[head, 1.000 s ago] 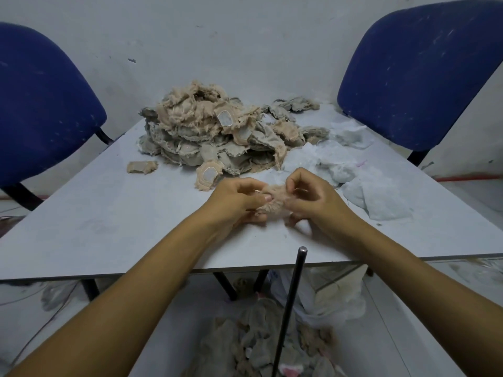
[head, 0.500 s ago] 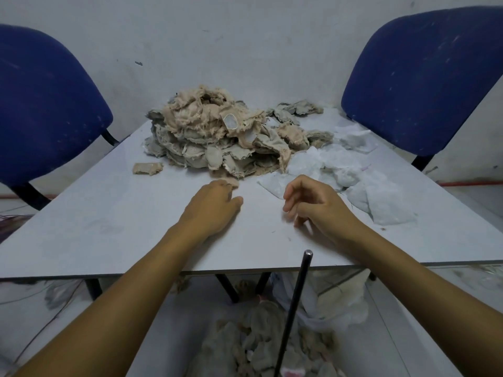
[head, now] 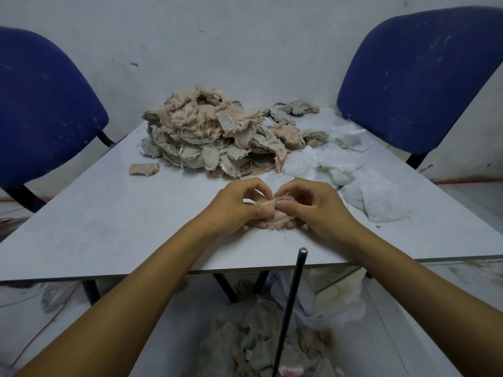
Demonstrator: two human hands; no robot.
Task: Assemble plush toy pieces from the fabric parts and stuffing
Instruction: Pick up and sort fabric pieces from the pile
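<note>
Two hands, left hand (head: 236,206) and right hand (head: 315,205), pinch one fabric piece (head: 277,217) on the table (head: 109,227), near one fabric pile (head: 215,134); two blue chairs (head: 416,77) flank the table.

Beige, grey and blue around a pale table

The fabric piece (head: 275,217) pinched between both hands is fuzzy pinkish beige. The heap of fabric parts (head: 215,137) mixes beige plush on top with dull grey backing below, some pieces showing a white patch ringed in beige. A small beige scrap (head: 143,169) lies apart. The stuffing sheets (head: 353,172) are pale bluish white. The table (head: 95,213) is plain light grey, two chairs (head: 416,77) deep blue with pale specks, the rod (head: 292,300) black, the wall (head: 245,44) off-white.
</note>
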